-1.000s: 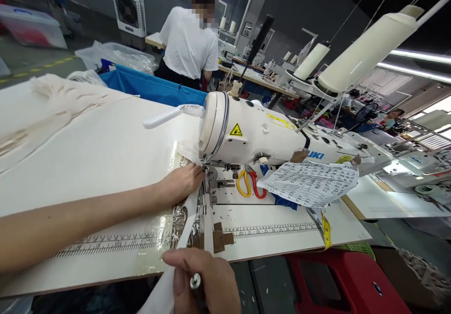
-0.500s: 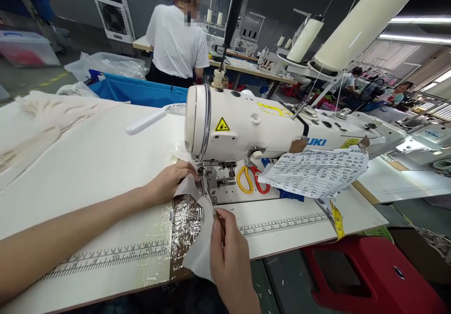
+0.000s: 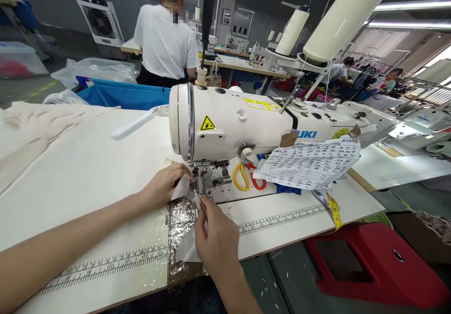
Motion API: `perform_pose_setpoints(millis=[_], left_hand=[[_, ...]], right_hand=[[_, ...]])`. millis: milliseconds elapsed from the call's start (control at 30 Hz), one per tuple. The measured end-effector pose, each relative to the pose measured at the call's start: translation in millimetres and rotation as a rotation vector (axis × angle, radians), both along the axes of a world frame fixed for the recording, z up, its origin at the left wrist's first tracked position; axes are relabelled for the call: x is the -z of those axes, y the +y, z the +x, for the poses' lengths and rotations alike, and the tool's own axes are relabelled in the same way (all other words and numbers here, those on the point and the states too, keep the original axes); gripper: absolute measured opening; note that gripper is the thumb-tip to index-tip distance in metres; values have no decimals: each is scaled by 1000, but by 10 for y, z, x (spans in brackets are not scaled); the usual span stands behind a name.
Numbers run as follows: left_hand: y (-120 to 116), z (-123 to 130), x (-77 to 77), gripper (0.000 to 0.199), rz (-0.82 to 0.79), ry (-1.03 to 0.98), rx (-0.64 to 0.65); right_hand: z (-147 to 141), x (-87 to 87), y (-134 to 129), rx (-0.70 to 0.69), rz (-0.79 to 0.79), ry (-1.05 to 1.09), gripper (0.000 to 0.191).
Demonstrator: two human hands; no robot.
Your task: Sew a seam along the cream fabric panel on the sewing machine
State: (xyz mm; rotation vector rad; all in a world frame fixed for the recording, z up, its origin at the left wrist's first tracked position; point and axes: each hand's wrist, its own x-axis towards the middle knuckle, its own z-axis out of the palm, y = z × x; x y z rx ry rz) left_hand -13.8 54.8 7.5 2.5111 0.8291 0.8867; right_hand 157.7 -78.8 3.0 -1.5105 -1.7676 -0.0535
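Observation:
My left hand (image 3: 167,184) is closed on a piece of white fabric (image 3: 182,188) beside the needle area of a white sewing machine (image 3: 225,123). My right hand (image 3: 217,229) grips slim metal tweezers (image 3: 199,192), their tips close to the presser foot and the fabric. Part of the same pale fabric hangs down between my hands, over the shiny brown taped strip (image 3: 179,224) of the table. The fingertips of my left hand and the exact spot where the tweezers touch are too small to make out.
Scissors with yellow and red handles (image 3: 241,177) lie behind the needle area. A written paper sheet (image 3: 310,163) hangs from the machine, near a yellow tape measure (image 3: 334,210). Cream fabric (image 3: 24,140) lies at left; a red stool (image 3: 380,262) stands at right. A person in white (image 3: 167,41) sits ahead.
My right hand has moved up toward the needle with the tweezers, bringing their tips nearer the presser foot. My left hand stays by the needle, holding the fabric. The view has shifted slightly.

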Motion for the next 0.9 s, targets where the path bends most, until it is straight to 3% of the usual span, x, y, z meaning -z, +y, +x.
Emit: perform_pose_setpoints(millis=[133, 433, 567, 900], left_hand=[[-16, 23, 2, 27, -44, 26, -64], [7, 26, -2, 25, -19, 27, -31], [-2, 56, -3, 25, -18, 42, -75], [-33, 68, -93, 31, -202, 23, -132]], right_hand=[[-16, -2, 23, 13, -19, -31, 33], [-27, 6, 32, 29, -34, -70, 28], [-33, 24, 20, 24, -41, -103, 29], [-35, 20, 18, 47, -99, -154, 28]])
